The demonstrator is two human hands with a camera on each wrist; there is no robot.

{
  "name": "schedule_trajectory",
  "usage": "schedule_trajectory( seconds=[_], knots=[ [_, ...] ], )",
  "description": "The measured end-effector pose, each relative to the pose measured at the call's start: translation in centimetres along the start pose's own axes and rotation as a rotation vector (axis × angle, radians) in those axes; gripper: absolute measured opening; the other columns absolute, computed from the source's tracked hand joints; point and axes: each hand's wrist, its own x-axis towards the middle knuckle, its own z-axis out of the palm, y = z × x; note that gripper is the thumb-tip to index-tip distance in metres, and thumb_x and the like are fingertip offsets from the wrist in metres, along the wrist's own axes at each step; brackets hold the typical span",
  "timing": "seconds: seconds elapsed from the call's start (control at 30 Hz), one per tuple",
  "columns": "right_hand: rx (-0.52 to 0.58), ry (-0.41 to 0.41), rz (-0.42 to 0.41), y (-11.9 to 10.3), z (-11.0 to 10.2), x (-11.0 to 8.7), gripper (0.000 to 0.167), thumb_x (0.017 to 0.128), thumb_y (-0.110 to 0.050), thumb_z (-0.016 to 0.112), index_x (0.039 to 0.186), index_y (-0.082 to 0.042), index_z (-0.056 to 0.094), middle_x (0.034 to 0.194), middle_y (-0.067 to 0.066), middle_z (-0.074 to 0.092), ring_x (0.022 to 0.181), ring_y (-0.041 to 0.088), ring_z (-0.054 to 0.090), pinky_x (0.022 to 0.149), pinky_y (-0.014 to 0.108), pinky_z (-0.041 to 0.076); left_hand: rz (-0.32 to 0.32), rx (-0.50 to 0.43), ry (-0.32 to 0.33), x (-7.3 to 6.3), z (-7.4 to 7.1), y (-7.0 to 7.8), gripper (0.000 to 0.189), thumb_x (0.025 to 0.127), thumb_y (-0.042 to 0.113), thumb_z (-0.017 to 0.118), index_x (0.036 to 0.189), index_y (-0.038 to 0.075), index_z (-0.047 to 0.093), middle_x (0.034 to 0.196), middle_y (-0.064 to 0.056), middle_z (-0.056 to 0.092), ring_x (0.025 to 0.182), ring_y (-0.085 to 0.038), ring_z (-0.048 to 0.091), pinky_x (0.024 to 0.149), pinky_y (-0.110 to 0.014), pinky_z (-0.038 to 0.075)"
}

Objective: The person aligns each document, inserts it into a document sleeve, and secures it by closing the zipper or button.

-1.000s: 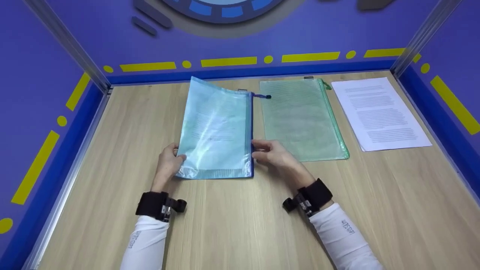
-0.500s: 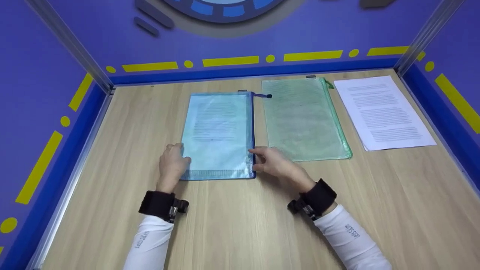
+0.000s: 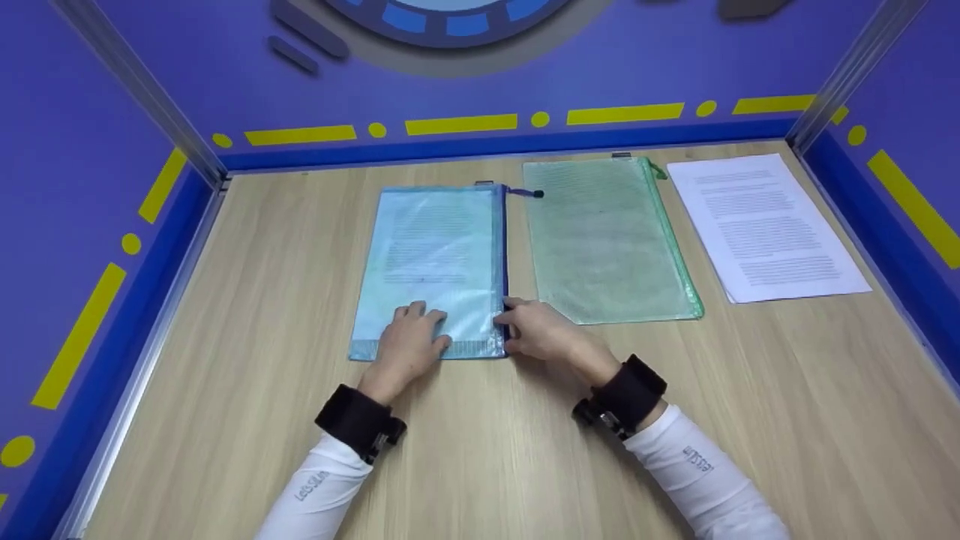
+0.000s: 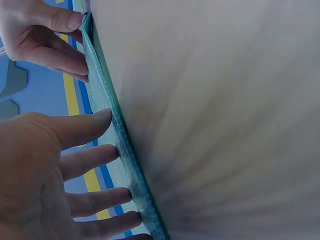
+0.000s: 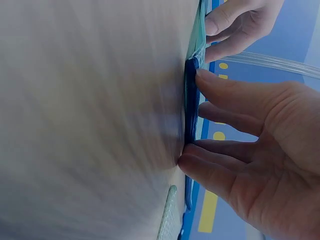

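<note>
A blue translucent zip pouch [image 3: 431, 259] with a printed sheet inside lies flat on the table. My left hand [image 3: 409, 341] rests over its near end, fingers spread and relaxed on the surface; the left wrist view shows its fingertips [image 4: 111, 151] along the pouch's top. My right hand [image 3: 544, 330] is at the near right corner, along the dark blue zip edge [image 5: 191, 105]. In the right wrist view its thumb [image 5: 212, 82] touches the top of that corner, and the lower fingers [image 5: 195, 162] reach down beside the edge to the table. The zip pull [image 3: 525, 193] is at the far right corner.
A green mesh zip pouch [image 3: 604, 240] lies just right of the blue one, under the tip of its pull cord. Further right is a stack of printed paper [image 3: 769, 229]. Blue-purple panels [image 3: 480, 90] enclose the table [image 3: 480, 465] at the back and sides.
My left hand has let the lifted left side of the blue pouch down flat, then moved right onto its near end. My right hand has slid slightly nearer along the zip edge.
</note>
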Motion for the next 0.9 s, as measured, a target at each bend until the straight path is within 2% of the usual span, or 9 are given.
schedule_trajectory(
  seconds=[0.1, 0.33, 0.5, 0.63, 0.73, 0.9],
  knots=[
    [-0.030, 0.005, -0.025, -0.3, 0.2, 0.5, 0.046, 0.089, -0.010, 0.071, 0.135, -0.008, 0.062, 0.155, 0.027, 0.036, 0.132, 0.041, 0.054, 0.108, 0.046, 0.047, -0.017, 0.010, 0.009, -0.1, 0.0, -0.4, 0.041, 0.096, 0.029, 0.064, 0.132, 0.011, 0.063, 0.143, -0.020, 0.051, 0.133, -0.044, 0.047, 0.101, -0.054, 0.049],
    [-0.096, 0.021, -0.087, -1.4, 0.5, 1.7, 0.039, 0.090, -0.012, 0.070, 0.128, -0.009, 0.066, 0.152, 0.030, 0.039, 0.121, 0.044, 0.061, 0.103, 0.049, 0.050, -0.040, 0.010, 0.005, -0.3, -0.6, -1.7, 0.043, 0.096, 0.029, 0.064, 0.134, 0.009, 0.061, 0.147, -0.022, 0.048, 0.136, -0.044, 0.046, 0.102, -0.055, 0.048],
    [-0.153, 0.015, -0.094, -2.2, 0.8, 2.5, 0.038, 0.092, -0.016, 0.069, 0.130, -0.010, 0.066, 0.153, 0.029, 0.040, 0.118, 0.043, 0.063, 0.101, 0.049, 0.052, -0.089, 0.042, -0.027, -0.3, -1.3, -2.1, 0.046, 0.097, 0.033, 0.063, 0.136, 0.010, 0.059, 0.149, -0.022, 0.047, 0.137, -0.042, 0.046, 0.102, -0.056, 0.048],
    [-0.174, 0.003, -0.110, -3.0, 1.0, 3.3, 0.043, 0.094, -0.020, 0.067, 0.136, -0.014, 0.061, 0.155, 0.026, 0.037, 0.129, 0.042, 0.056, 0.105, 0.050, 0.049, -0.126, 0.074, -0.030, -0.5, -2.0, -1.8, 0.048, 0.096, 0.035, 0.063, 0.135, 0.008, 0.060, 0.142, -0.022, 0.053, 0.130, -0.040, 0.052, 0.099, -0.054, 0.050],
    [-0.154, 0.000, -0.116, -3.4, 1.2, 3.6, 0.044, 0.095, -0.020, 0.065, 0.139, -0.015, 0.058, 0.156, 0.026, 0.036, 0.138, 0.041, 0.047, 0.108, 0.051, 0.046, -0.121, 0.063, -0.025, -0.6, -2.2, -1.2, 0.049, 0.096, 0.034, 0.064, 0.134, 0.005, 0.059, 0.140, -0.024, 0.054, 0.127, -0.041, 0.053, 0.100, -0.053, 0.050],
    [-0.082, 0.024, -0.113, -3.1, 1.4, 3.6, 0.042, 0.098, -0.014, 0.060, 0.140, -0.012, 0.057, 0.155, 0.026, 0.037, 0.130, 0.044, 0.054, 0.108, 0.051, 0.046, -0.104, 0.042, -0.027, -0.4, -1.7, -0.2, 0.054, 0.095, 0.036, 0.064, 0.138, 0.004, 0.056, 0.146, -0.025, 0.049, 0.133, -0.044, 0.048, 0.103, -0.055, 0.048]
  ],
)
